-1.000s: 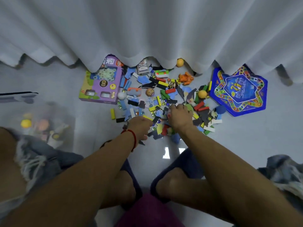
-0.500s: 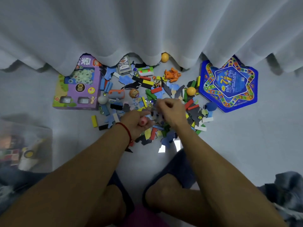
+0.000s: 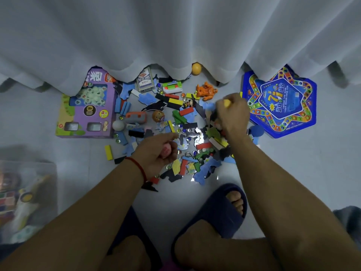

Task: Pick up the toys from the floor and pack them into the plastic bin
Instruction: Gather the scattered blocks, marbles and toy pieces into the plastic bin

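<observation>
A clear bin (image 3: 27, 196), toys already in it, stands on the floor (image 3: 293, 169) at far left. The purple box (image 3: 86, 112) lies next. Over the toy pile (image 3: 175, 122), the left hand (image 3: 156, 153) curls its grip round a pink piece (image 3: 167, 150); the right hand (image 3: 231, 116) pinches a yellow piece (image 3: 227, 103) beside the blue board (image 3: 281, 102).

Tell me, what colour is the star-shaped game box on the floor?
Blue, with a multicoloured track of dots around it; the star-shaped game box shows best in the head view.

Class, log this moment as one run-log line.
left hand: holds pink toy | right hand: grips yellow piece | bin: partly filled
</observation>
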`<state>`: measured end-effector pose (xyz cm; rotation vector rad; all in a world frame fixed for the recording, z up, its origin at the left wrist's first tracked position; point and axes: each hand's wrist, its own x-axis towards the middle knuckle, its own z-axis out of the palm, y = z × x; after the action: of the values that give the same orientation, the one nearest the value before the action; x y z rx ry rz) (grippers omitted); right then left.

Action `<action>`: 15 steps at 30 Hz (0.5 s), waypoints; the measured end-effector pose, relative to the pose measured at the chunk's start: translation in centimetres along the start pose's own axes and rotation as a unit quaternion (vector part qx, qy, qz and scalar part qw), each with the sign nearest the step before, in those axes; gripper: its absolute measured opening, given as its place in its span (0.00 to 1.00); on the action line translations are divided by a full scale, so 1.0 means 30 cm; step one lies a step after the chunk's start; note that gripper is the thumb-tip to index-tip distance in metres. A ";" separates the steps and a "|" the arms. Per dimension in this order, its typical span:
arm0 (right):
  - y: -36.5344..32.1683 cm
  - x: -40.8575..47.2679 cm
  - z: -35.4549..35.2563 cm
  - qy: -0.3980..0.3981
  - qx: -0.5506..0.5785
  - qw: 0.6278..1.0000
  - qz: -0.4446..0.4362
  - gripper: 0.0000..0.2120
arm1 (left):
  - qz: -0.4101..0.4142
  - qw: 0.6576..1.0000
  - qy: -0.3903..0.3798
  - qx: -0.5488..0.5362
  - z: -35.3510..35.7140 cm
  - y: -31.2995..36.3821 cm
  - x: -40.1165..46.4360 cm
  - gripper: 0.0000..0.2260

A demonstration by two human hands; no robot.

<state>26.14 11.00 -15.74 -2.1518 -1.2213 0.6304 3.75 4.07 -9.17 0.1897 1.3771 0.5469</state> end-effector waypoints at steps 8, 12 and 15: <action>-0.204 -0.035 -0.057 -0.500 0.204 0.841 -0.031 0.18 | -0.050 0.994 -0.082 -0.060 0.075 0.107 0.123 0.23; -0.148 0.141 0.051 -0.225 0.042 0.972 -0.061 0.13 | -0.031 0.994 -0.071 -0.082 0.052 0.157 0.128 0.22; -0.096 0.267 0.152 -0.138 -0.229 0.950 -0.159 0.26 | -0.007 0.994 -0.065 -0.091 0.016 0.214 0.086 0.14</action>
<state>25.23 20.35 -17.97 -2.1953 -1.9843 0.5585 2.78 10.91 -8.51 0.0666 1.1939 0.6344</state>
